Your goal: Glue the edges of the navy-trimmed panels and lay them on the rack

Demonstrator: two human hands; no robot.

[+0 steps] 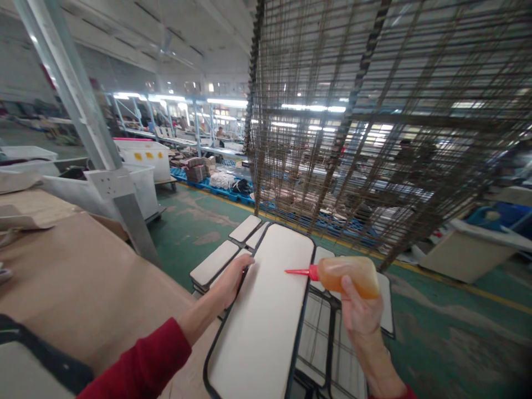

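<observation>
My left hand (233, 279) grips the left edge of a long white panel (266, 310) with rounded corners and a dark rim. The panel is tilted, its far end raised over other panels. In my right hand (361, 310) is a squeeze bottle (347, 275) of amber liquid, held on its side. Its red nozzle points left, with the tip over the panel's upper right part; whether it touches the surface I cannot tell. The fingers of my left hand are partly hidden behind the panel's edge.
Smaller dark-rimmed white panels (216, 262) lie stacked beyond and beside the long one. A brown work table (103, 271) is at the left, with a metal post (89, 116) beyond it. A tall wire rack (332, 122) rises ahead. White bins (143, 160) stand at the back left.
</observation>
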